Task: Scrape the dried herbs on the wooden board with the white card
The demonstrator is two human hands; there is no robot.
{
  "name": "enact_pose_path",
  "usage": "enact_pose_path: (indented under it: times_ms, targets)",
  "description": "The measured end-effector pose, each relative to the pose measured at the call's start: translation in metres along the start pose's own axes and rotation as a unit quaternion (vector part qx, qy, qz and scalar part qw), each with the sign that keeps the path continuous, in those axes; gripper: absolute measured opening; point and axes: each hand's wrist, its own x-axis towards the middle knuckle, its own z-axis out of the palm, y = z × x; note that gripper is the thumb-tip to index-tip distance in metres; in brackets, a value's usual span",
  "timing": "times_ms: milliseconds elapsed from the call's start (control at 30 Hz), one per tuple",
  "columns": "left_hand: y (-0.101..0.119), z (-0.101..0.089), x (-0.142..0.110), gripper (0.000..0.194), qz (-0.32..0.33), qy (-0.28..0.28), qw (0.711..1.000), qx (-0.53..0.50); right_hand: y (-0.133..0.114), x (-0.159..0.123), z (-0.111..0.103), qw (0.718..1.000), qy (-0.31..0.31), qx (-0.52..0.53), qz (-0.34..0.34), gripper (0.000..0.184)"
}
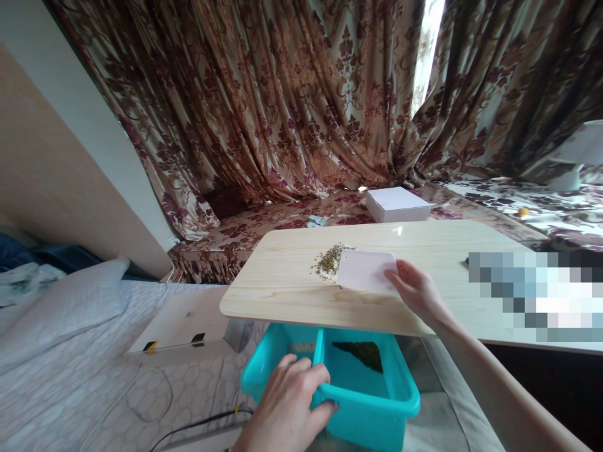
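Note:
My right hand [414, 285] pinches the right end of a thin, pale, flat rectangular scraper [367, 270] over the wooden tabletop [277, 276]. The scraper's left edge meets a loose pile of small green and dark grains [330, 260]. Below the table's front edge, my left hand [296, 395] is closed on the front rim of a turquoise divided bin [362, 405], near its middle divider. In the bin's right compartment lies a dark green heap of grains [362, 353]. A few light bits show in the left compartment, partly hidden by my fingers.
A white box [398, 202] stands behind the table, beside a crumpled light-blue cloth [316, 221]. A pixelated patch [541, 295] covers something on the table's right. At left, a white carton [188, 323] and cables lie on the bed [51, 370]. Patterned curtains hang behind.

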Motion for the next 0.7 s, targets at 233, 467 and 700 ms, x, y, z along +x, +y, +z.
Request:
enact_pose_path:
  times_ms: [233,467,700]
  targets:
    - [-0.002,-0.001,-0.001,0.009,-0.011,0.002,1.0,0.004,0.0,0.005,0.006,1.0,0.008,-0.002,0.003,0.014]
    - [-0.002,-0.001,-0.001,0.008,-0.02,-0.004,1.0,0.001,-0.001,0.008,0.012,0.999,-0.015,0.031,-0.008,0.013]
    - [-0.005,0.001,0.0,0.009,-0.013,-0.002,1.0,0.001,-0.003,0.007,0.009,0.999,-0.024,0.031,-0.017,0.013]
